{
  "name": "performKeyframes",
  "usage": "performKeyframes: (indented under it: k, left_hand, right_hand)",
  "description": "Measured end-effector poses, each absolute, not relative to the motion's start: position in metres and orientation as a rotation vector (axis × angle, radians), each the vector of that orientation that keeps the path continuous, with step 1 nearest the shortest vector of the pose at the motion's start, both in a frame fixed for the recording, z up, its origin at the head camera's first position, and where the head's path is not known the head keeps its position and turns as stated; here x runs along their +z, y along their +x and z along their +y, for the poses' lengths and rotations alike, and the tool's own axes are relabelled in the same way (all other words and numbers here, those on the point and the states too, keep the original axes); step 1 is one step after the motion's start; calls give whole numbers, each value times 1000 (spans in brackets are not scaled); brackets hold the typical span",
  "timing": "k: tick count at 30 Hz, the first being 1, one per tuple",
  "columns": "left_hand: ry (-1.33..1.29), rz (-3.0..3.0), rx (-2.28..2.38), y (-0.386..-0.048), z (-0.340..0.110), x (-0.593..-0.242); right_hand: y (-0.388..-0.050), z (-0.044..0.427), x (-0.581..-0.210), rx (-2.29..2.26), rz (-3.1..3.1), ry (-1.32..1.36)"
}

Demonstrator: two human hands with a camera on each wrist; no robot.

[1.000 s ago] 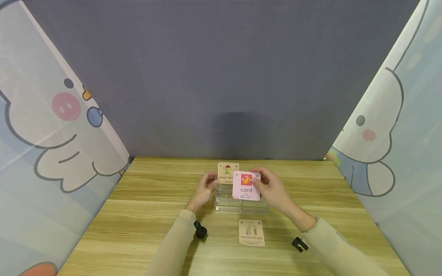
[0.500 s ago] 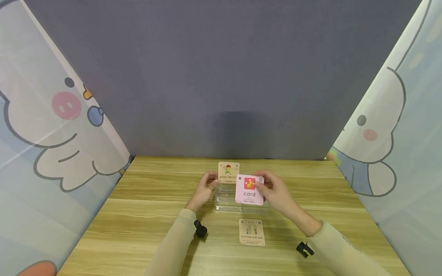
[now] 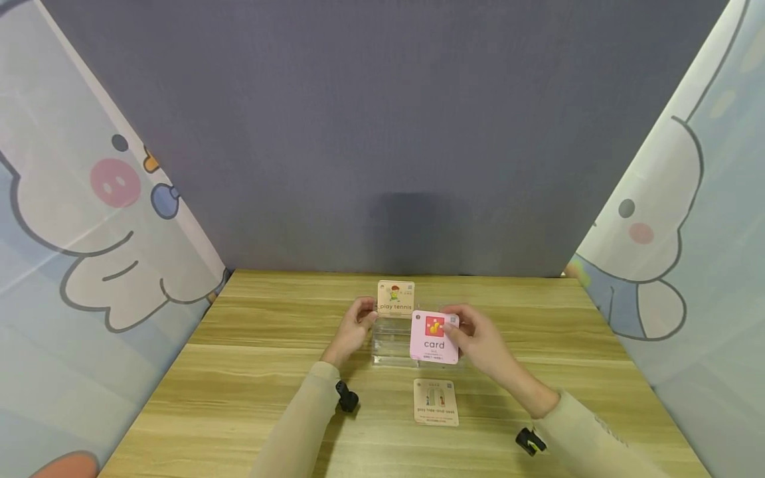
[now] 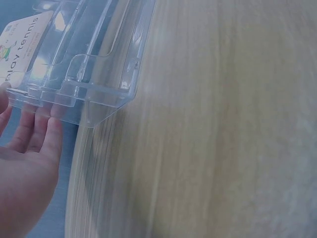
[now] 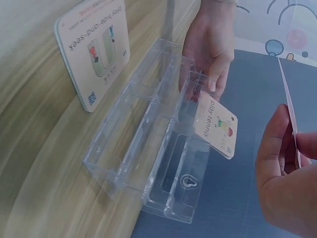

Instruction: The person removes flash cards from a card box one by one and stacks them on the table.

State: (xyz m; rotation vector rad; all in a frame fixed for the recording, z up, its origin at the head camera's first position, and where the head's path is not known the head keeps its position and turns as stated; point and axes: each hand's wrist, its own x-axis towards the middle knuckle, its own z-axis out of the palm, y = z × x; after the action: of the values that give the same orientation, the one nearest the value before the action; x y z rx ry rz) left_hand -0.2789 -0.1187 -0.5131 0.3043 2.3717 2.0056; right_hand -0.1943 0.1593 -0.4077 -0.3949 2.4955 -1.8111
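My right hand pinches a pink square flashcard marked "card" between thumb and fingers, held up in front of a clear tiered plastic rack. In the right wrist view this flashcard is nearly edge-on, apart from the rack. My left hand grips the rack's left side near the back, thumb in front and fingers behind, as the left wrist view shows. A "play tennis" flashcard stands in the left back slot. The pink card hides part of the rack's right half.
A stack of "play hide-and-seek" flashcards lies on the wooden table in front of the rack. A grey panel rises behind the table, with cartoon-printed cloths at both sides.
My right hand has moved the pink flashcard a little to the right and down toward me, uncovering all of "play tennis". The left hand and the rack have stayed put.
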Motion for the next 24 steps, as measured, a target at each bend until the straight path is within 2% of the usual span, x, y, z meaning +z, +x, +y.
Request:
performKeyframes:
  k: [14, 24]
  left_hand:
    - [324, 2380, 2019, -278, -117, -513]
    - [342, 2364, 2029, -260, -114, -481]
  right_hand:
    - [-188, 162, -422, -1815, 2445, -354]
    - [-185, 167, -429, -1803, 2420, -379]
